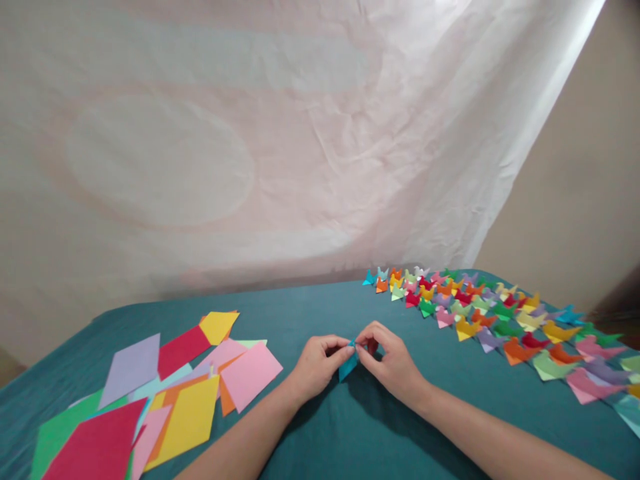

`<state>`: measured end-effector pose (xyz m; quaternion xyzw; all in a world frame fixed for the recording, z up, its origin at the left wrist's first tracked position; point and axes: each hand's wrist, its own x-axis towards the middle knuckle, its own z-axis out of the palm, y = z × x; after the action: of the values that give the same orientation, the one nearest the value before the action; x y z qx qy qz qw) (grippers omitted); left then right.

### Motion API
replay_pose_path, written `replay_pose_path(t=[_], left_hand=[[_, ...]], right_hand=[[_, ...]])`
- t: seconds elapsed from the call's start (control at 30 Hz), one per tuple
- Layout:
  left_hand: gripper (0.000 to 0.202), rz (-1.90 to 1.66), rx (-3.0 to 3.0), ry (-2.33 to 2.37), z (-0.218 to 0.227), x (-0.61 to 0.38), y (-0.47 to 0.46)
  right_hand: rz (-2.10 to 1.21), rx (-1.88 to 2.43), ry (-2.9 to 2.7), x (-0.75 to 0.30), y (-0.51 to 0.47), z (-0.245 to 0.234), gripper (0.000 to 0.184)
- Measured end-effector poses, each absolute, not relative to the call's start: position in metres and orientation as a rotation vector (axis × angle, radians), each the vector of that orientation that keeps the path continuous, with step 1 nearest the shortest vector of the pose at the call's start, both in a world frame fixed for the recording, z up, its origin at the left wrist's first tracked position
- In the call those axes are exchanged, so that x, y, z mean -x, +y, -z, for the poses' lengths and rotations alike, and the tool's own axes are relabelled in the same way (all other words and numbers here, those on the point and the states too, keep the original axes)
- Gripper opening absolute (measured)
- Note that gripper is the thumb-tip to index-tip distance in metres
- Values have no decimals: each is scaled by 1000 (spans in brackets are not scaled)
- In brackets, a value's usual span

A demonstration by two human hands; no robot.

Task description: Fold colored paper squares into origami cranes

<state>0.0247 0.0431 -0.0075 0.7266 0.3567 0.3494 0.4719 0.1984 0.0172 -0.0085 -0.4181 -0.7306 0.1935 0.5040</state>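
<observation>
both hands meet at the middle of the table [350, 433], just above its teal cloth. the left hand [317, 363] and the right hand [393, 363] each pinch the blue paper [349, 365] at its top between thumb and fingertips, and its lower point hangs down toward the cloth. it looks like a fold is being worked mid-way: the paper is already narrow and creased, not flat. the crease in hand seems to call for a tight, even fingertip pinch, with both hands held close so the small piece does not twist.

to the left lies a loose heap of flat coloured sheets [165, 393], overlapping, well apart from the hands. to the right, rows of small folded paper figures [500, 320] run back along the table edge, near the right forearm. a creased white cloth [250, 133] hangs behind. nothing lies between the hands and the paper.
</observation>
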Motion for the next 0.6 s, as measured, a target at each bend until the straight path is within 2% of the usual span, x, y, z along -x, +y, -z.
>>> replay_pose_path(t=[0.6], left_hand=[[25, -924, -1636, 896, 2, -30, 39]], right_hand=[[-504, 1076, -1749, -198, 13, 5, 10]])
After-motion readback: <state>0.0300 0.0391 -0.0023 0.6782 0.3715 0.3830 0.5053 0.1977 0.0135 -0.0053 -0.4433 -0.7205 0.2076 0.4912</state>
